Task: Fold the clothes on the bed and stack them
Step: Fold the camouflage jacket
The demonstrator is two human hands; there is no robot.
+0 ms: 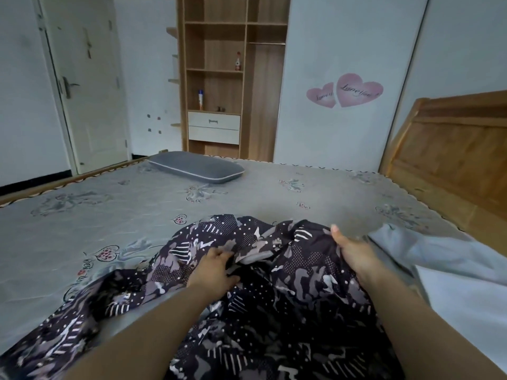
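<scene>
The bed [247,193] takes up most of the view, covered in a grey sheet with a flower print, and a grey pillow [196,167] sits way off at the far edge. The wooden headboard [452,157] is over on the right.

Right in front of the person is the dark patterned garment [274,283] — bunched up and rumpled on the near side of the bed, with one part trailing out to the left. Just beside it on the right lies a pale blue piece of clothing [439,259], not folded yet as far as I can tell.

Left hand [216,268] has its fingers curled into a fold of the dark fabric near the middle. Right hand [354,252] grips the right edge of the bunch, thumb up on top.

Looks like the spread-it-out stage to me. I'd find a real seam or the shoulders before pulling — grabbing random folds just shifts the lump around. Lift, shake once, lay it flat on the open sheet, smooth it, then fold.
</scene>
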